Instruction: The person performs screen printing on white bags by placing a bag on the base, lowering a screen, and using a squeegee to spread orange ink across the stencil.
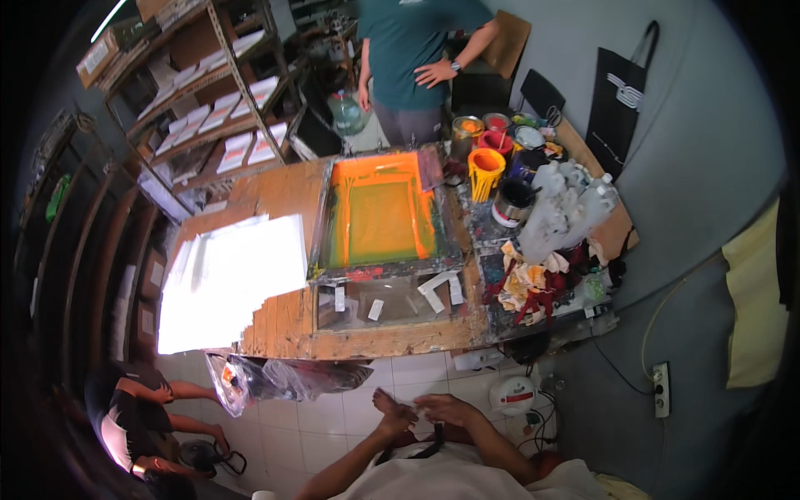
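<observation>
In front of my body, below the table's near edge, my left hand [399, 419] and my right hand [445, 409] are close together. My right hand's fingers stretch loosely toward the left one, and I see nothing held in them. How the left hand's fingers are set is too small and dark to make out. Beyond them, a screen-printing frame [379, 217] smeared with orange ink lies on the wooden table [283, 325]. A glass panel [354, 319] with white paper strips on it shows at the frame's near side. Bright white sheets [233, 275] cover the table's left part.
Ink cans, a yellow ink-streaked pot [485, 173], plastic bottles [567, 208] and stained rags [529, 283] crowd the table's right side. A person [408, 67] stands behind the table; another [133, 408] sits at lower left. Shelves [200, 92] hold papers. Cables and a power strip [661, 390] are at right.
</observation>
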A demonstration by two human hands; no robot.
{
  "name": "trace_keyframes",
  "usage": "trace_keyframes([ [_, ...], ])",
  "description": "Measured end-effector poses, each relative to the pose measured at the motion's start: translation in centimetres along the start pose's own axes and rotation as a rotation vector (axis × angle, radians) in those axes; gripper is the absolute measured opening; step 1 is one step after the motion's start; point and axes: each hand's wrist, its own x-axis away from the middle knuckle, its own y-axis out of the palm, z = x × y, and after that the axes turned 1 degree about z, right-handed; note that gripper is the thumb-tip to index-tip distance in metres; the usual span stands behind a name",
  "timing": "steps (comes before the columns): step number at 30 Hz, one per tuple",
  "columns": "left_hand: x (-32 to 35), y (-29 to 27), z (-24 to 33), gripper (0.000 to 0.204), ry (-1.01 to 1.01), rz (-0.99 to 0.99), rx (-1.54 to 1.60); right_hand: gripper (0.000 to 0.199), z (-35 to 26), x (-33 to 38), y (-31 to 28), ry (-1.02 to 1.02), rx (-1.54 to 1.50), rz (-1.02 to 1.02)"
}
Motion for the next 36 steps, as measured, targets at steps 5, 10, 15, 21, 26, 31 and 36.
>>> trace_keyframes([
  [5, 3.5, -8.6, 3.9, 0.040, -0.054, 0.015, 0.080, 0.041, -5.9, -7.7, 3.6, -0.250, -0.618, -0.361],
  [10, 4.1, -15.8, 4.8, 0.044, -0.050, -0.125, -0.076, 0.035, 2.6, -12.0, 1.9, -0.169, -0.718, -0.272],
  [15, 3.2, -18.1, 7.5, 0.043, -0.103, -0.229, 0.083, 0.055, 14.7, -15.8, -0.8, 0.310, -0.383, 0.259],
  [21, 2.8, -17.3, 14.2, 0.044, 0.080, -0.357, 0.138, 0.062, 7.2, -17.2, 0.7, 0.170, -0.126, -0.011],
  [26, 0.2, -18.9, 19.3, 0.037, 0.176, -0.184, 0.864, 0.066, -7.5, -15.3, 5.6, -0.101, -0.193, -0.420],
  [31, -2.6, -20.2, 22.1, 0.032, 0.261, 0.235, 0.998, 0.073, -17.8, -16.7, 10.6, -0.144, -0.276, -0.102],
  [36, -2.6, -20.1, 20.1, 0.027, 0.313, 0.316, 0.843, 0.073, -25.8, -13.6, 15.4, -0.551, -0.461, -0.376],
])
